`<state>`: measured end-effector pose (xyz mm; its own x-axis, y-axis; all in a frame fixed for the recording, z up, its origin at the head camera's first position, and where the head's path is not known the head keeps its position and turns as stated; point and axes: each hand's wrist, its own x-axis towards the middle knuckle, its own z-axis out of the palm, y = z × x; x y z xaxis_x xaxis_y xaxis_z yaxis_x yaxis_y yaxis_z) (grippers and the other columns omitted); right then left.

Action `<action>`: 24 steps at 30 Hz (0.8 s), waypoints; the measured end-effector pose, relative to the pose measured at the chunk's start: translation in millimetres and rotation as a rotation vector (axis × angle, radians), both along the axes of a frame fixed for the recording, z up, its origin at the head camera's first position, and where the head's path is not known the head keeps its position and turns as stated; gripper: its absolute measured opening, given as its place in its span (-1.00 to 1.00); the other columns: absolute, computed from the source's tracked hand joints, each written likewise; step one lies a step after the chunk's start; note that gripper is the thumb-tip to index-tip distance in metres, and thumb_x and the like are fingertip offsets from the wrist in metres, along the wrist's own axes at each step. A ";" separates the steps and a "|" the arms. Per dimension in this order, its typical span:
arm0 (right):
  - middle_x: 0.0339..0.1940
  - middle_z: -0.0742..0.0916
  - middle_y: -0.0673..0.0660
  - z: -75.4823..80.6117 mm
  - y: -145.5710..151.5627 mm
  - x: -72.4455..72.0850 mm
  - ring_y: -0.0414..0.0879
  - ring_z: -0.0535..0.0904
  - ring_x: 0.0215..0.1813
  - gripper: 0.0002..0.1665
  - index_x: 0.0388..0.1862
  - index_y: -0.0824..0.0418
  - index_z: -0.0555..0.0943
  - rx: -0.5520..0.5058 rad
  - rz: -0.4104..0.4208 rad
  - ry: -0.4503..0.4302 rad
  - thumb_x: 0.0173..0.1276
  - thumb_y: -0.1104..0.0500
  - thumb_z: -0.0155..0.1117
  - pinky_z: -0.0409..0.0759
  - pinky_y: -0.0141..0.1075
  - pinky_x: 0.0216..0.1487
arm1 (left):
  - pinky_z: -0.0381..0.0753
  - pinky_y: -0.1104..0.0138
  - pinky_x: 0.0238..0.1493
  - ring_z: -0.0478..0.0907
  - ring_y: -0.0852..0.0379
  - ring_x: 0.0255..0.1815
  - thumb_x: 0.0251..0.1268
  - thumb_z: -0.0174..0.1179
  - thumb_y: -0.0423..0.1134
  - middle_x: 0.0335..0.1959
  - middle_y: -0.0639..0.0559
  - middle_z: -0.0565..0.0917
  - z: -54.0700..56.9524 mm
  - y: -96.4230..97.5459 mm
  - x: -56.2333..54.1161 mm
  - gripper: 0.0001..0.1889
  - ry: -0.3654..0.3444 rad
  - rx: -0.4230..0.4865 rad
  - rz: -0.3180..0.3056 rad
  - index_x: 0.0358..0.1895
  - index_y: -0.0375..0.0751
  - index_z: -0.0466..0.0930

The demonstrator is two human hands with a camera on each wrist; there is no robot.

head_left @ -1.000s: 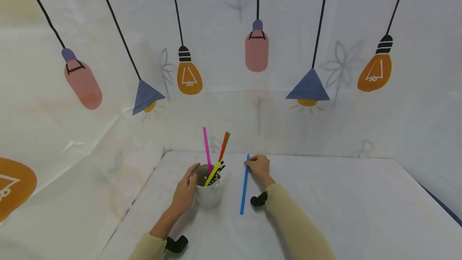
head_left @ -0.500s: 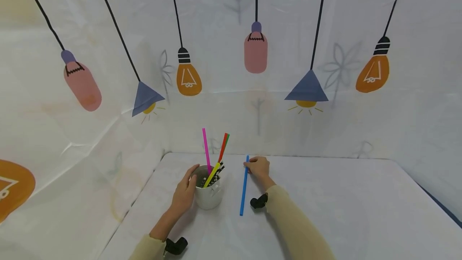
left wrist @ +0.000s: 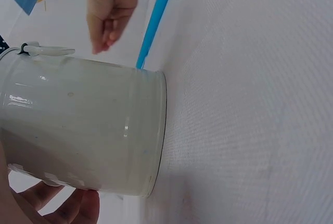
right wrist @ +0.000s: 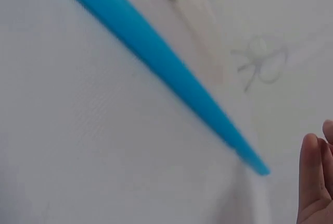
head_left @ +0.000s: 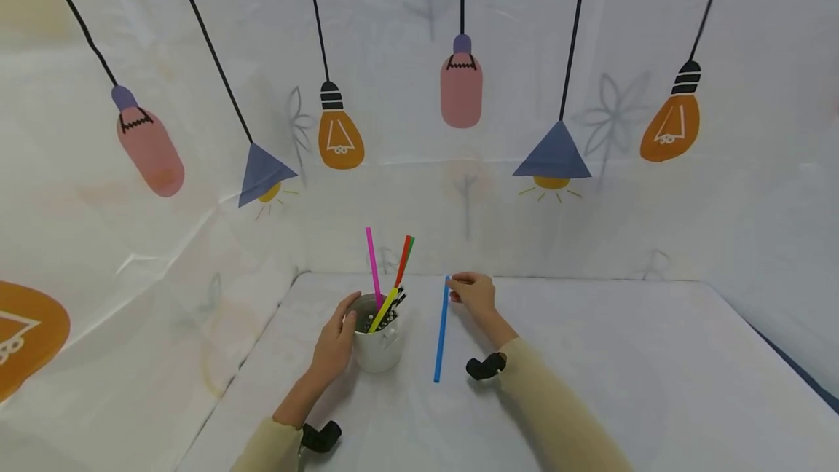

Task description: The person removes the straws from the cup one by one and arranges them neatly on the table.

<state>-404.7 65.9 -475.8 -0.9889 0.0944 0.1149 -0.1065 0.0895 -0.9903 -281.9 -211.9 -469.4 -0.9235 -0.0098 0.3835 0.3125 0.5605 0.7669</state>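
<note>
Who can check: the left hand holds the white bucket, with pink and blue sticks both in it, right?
Not quite: the blue stick is outside the bucket, to its right in the head view. The left hand does hold the bucket, and the pink stick stands in it.

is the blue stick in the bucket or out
Out: the head view shows the whole blue stick to the right of the bucket.

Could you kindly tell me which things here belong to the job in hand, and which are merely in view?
Job, apparently: white pot, gripped by left hand; sticks inside it; blue stick beside right hand.

Merely in view: lamp-printed backdrop; white tabletop; black wrist devices.
</note>
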 end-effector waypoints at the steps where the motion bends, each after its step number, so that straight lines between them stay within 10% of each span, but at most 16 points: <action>1: -0.30 0.74 0.28 6.5 0.6 3.1 0.04 0.71 -0.37 -0.75 -0.16 0.35 0.68 -0.016 0.021 0.017 0.24 0.24 0.43 0.69 -0.24 -0.33 | 0.25 -0.20 0.27 0.23 -0.18 0.40 0.62 -0.25 -0.04 0.40 -0.13 0.34 0.4 0.1 -0.5 -0.55 0.004 0.002 0.000 0.46 0.02 0.23; 7: -0.36 0.71 0.29 48.3 -1.9 34.1 0.25 0.67 -0.34 -0.79 -0.24 0.33 0.68 -0.056 0.141 0.145 0.23 0.20 0.45 0.68 -0.27 -0.38 | 0.25 -0.20 0.27 0.23 -0.19 0.41 0.61 -0.25 -0.03 0.41 -0.13 0.34 -1.2 -0.1 -2.9 -0.54 -0.003 -0.004 0.013 0.46 0.02 0.23; 24: -0.33 0.72 0.20 136.9 -35.9 154.5 -0.13 0.63 -0.46 -0.85 -0.14 0.40 0.67 0.112 0.423 0.419 0.36 0.36 0.25 0.69 -0.14 -0.38 | 0.25 -0.21 0.26 0.24 -0.22 0.39 0.60 -0.28 -0.01 0.41 -0.14 0.34 0.2 0.1 -2.6 -0.53 -0.024 -0.019 0.029 0.45 0.02 0.24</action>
